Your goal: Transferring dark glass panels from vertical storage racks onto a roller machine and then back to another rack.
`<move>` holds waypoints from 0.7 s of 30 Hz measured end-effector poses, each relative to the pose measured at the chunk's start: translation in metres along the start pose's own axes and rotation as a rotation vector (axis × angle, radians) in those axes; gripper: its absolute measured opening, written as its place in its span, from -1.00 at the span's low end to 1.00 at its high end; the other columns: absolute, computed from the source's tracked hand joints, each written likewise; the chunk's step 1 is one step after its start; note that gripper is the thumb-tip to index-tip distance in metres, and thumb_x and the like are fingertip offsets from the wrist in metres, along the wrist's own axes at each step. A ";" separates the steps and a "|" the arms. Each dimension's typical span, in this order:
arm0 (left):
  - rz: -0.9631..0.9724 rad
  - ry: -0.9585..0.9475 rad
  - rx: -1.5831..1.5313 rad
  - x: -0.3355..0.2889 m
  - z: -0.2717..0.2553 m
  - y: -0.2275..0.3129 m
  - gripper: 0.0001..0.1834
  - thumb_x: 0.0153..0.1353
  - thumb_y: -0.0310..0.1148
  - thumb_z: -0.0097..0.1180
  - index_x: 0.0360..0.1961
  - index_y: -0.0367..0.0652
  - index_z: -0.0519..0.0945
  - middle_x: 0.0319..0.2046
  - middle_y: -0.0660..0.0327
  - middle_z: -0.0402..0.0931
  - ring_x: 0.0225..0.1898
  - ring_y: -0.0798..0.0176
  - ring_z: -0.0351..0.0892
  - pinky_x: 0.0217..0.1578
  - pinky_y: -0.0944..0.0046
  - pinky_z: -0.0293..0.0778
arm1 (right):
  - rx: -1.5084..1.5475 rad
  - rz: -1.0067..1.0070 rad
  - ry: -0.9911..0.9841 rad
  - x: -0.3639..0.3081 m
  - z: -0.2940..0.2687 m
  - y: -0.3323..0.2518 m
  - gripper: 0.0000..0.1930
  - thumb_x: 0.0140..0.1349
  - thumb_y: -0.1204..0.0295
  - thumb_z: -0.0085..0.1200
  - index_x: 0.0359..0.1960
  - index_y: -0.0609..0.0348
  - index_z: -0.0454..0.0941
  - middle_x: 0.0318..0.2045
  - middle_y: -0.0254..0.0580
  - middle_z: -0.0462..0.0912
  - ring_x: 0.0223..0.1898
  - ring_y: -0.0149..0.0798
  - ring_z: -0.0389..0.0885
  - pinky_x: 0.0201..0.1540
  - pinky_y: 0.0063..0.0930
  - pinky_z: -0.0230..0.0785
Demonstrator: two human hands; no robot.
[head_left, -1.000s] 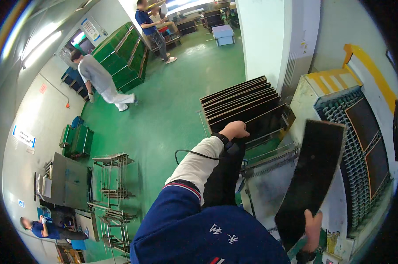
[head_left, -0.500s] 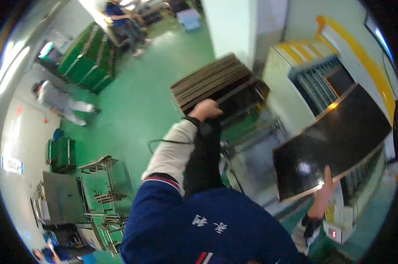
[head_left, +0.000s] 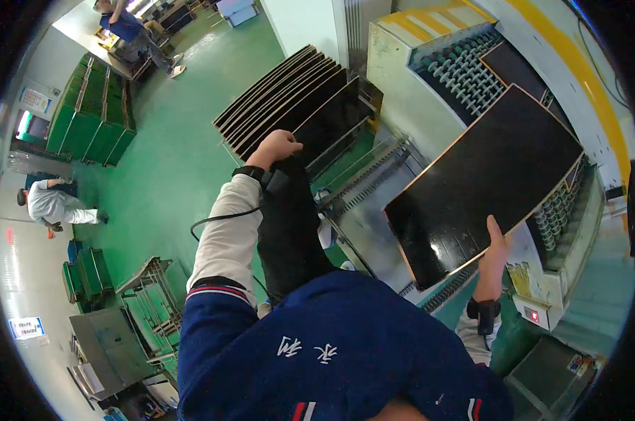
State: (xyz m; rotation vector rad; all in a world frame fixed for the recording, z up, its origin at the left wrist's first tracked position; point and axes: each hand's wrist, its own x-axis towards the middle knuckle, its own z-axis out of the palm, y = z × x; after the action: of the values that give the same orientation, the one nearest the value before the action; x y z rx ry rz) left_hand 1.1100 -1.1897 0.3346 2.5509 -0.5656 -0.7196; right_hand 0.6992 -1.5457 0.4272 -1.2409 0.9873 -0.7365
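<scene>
A worker's right hand clasps the lower edge of a black panel tilted above the roller conveyor; the left hand grips stacked panels. Laying it flat and square should suit the rollers.

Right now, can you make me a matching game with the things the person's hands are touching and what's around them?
Things:
1. black panel
2. stack of dark panels
3. floor
4. roller conveyor

Places or colours:
a. green
b. under the left hand
c. held up by the right hand
d. on the pale machine, behind the held panel

Pairs: 1-c, 2-b, 3-a, 4-d
</scene>
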 end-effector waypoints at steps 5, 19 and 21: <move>0.024 0.058 0.064 0.000 -0.002 -0.009 -0.56 -0.02 -0.04 0.27 -0.34 -0.25 0.68 -0.42 0.03 0.65 -0.32 0.03 0.64 -0.23 0.12 0.51 | 0.215 0.058 -0.053 -0.004 0.007 -0.003 -0.47 0.10 0.45 0.25 0.13 0.31 0.39 -0.01 -0.12 0.53 -0.09 -0.19 0.57 -0.09 -0.36 0.50; -0.049 0.130 -0.047 0.012 0.001 -0.025 -0.59 -0.02 -0.13 0.29 -0.31 -0.29 0.67 -0.41 0.05 0.65 -0.34 0.13 0.64 -0.23 0.19 0.52 | 0.417 0.280 -0.072 0.013 -0.001 0.019 -0.47 0.12 0.53 0.20 0.17 0.19 0.35 -0.03 -0.09 0.53 -0.05 -0.11 0.56 -0.05 -0.23 0.50; -0.072 0.128 -0.054 0.021 0.001 -0.028 -0.57 -0.05 -0.12 0.31 -0.29 -0.28 0.68 -0.41 0.04 0.65 -0.34 0.12 0.64 -0.23 0.18 0.52 | 0.428 0.243 -0.066 0.008 0.001 0.012 -0.59 0.16 0.45 0.18 0.06 0.25 0.44 -0.11 -0.12 0.59 -0.11 -0.14 0.60 -0.05 -0.26 0.50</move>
State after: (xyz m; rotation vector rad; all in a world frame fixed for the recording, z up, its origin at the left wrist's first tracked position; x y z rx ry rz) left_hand 1.1331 -1.1770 0.3121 2.5556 -0.4089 -0.5827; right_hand 0.7025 -1.5500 0.4140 -0.7542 0.8528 -0.6673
